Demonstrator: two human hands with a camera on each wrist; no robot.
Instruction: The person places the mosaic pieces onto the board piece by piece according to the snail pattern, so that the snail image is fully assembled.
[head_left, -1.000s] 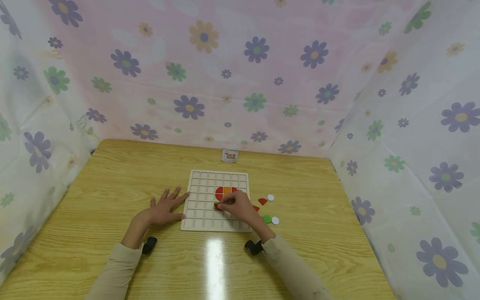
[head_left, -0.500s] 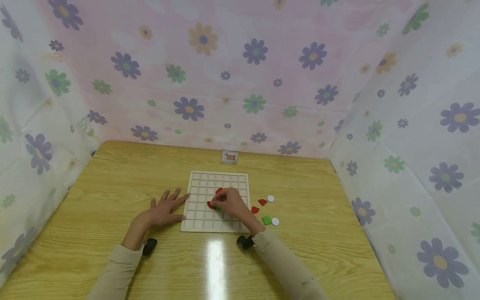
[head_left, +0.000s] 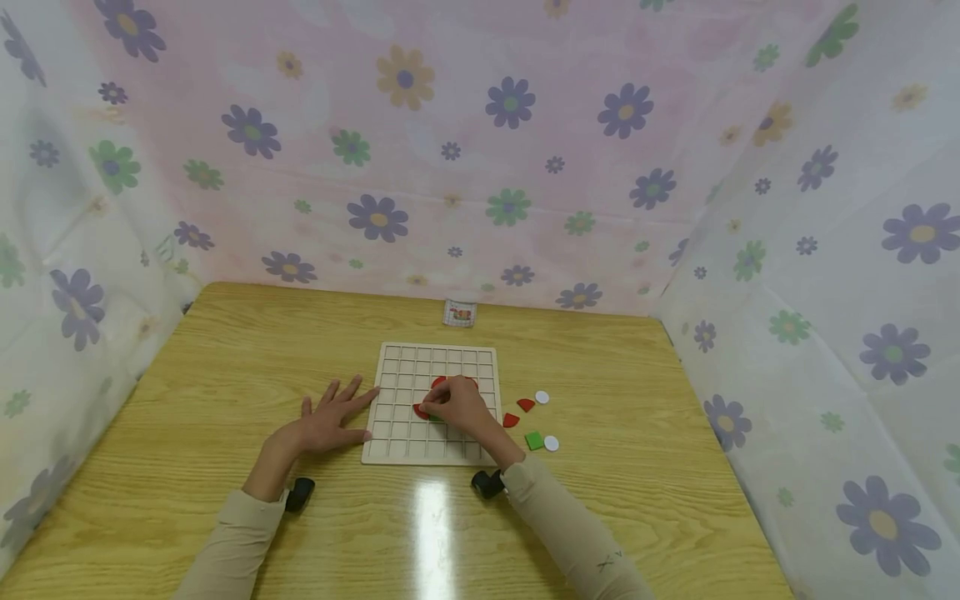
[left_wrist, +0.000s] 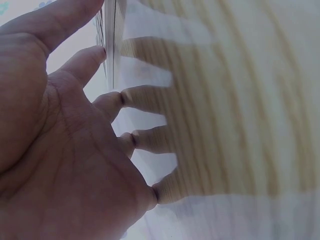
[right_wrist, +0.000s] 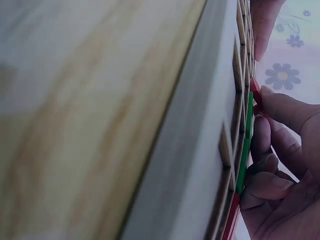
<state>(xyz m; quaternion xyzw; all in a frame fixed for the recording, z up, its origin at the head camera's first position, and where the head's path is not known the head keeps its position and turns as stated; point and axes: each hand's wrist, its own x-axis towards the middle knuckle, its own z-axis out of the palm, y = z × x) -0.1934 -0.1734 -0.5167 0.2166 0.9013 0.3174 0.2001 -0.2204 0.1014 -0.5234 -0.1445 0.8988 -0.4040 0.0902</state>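
A pale wooden grid board (head_left: pixel 397 446) lies on the table. Over its middle, my right hand (head_left: pixel 461 408) pinches a red quarter-circle piece (head_left: pixel 420 411) between thumb and fingers; the right wrist view shows this piece (right_wrist: pixel 255 90) tilted at the grid beside a green piece (right_wrist: pixel 249 117). Another green piece (right_wrist: pixel 243 165) and a red piece (right_wrist: pixel 231 217) sit in the board nearer that camera. Red pieces (head_left: pixel 438 382) show behind the right hand, which hides part of the set pieces. My left hand (head_left: pixel 326 423) rests with spread fingers, thumb and fingertip at the board's left edge.
Right of the board lie two red quarter-circle pieces (head_left: pixel 526 405), a green square (head_left: pixel 533 440) and two white discs (head_left: pixel 551 443). A small picture card (head_left: pixel 460 313) lies behind the board. Flowered curtains (head_left: pixel 510 208) enclose the table's back and sides.
My right hand has moved left across the board with the red quarter-circle piece, then barely shifted over the last half second. The left hand has stayed in place.
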